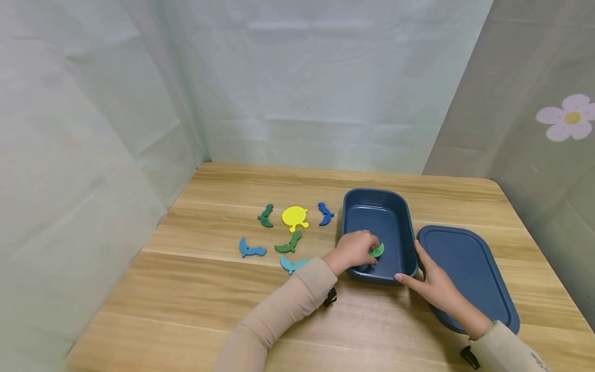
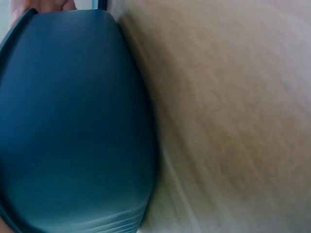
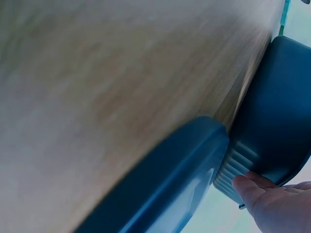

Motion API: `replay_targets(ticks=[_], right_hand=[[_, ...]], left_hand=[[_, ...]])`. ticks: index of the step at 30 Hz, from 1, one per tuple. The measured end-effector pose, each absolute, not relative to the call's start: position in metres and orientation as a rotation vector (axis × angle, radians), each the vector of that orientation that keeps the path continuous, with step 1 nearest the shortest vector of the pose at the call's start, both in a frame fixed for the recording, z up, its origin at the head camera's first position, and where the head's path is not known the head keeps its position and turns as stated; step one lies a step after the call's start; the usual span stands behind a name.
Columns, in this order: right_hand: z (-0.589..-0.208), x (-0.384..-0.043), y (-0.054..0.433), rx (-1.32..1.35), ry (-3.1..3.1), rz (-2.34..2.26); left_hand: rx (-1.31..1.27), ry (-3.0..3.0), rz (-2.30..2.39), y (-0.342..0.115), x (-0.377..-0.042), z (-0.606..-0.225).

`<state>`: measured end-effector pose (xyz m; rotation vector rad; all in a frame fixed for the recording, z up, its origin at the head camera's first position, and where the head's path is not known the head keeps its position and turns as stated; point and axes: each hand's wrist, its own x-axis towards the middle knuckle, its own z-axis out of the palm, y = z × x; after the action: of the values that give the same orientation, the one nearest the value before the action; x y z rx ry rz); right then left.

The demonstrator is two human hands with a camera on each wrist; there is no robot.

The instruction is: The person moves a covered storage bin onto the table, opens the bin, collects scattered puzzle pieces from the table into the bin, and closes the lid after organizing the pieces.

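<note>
Our left hand (image 1: 357, 248) pinches a flat green curved piece (image 1: 378, 251) inside the rectangular navy box (image 1: 382, 219), aligned near-to-far; our right hand (image 1: 435, 284) grips its near-right corner.

- Box (image 1: 372, 222): deep navy in the head view, teal-tinged in both wrist views
- Lid (image 1: 465, 268): the same navy
- Small piece inside the box (image 1: 379, 250): bright green
- Round-bodied piece (image 1: 294, 217): vivid lemon yellow
- Far-left piece (image 1: 266, 217): dark green
- Middle piece (image 1: 290, 244): mid green
- Piece nearest the box (image 1: 325, 214): royal blue
- Leftmost piece (image 1: 251, 251): medium blue
- Piece beside the sleeve (image 1: 290, 264): light turquoise
- Table (image 1: 162, 299): honey-tan, streaked with wood grain
- Sleeves (image 1: 279, 312): plain beige
- Back cloth (image 1: 325, 77): pale grey-green
- Right-hand cloth (image 1: 488, 93): greyer, patterned with a pale pink flower (image 1: 573, 118), yellow at its centre
</note>
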<state>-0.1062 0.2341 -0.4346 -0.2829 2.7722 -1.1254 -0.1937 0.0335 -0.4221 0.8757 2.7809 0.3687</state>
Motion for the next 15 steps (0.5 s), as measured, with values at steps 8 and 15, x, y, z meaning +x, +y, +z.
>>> replay_targets(ticks=[8, 15], right_hand=[[-0.4364, -0.1061, 0.2335, -0.279, 2.781, -1.120], [-0.4376, -0.1073, 0.2347, -0.281, 2.784, -1.123]], left_hand=[[0.896, 2.816, 0.308, 0.0327, -0.1908, -0.4254], [0.929, 2.825, 0.277, 0.0323, -0.1909, -0.4275]])
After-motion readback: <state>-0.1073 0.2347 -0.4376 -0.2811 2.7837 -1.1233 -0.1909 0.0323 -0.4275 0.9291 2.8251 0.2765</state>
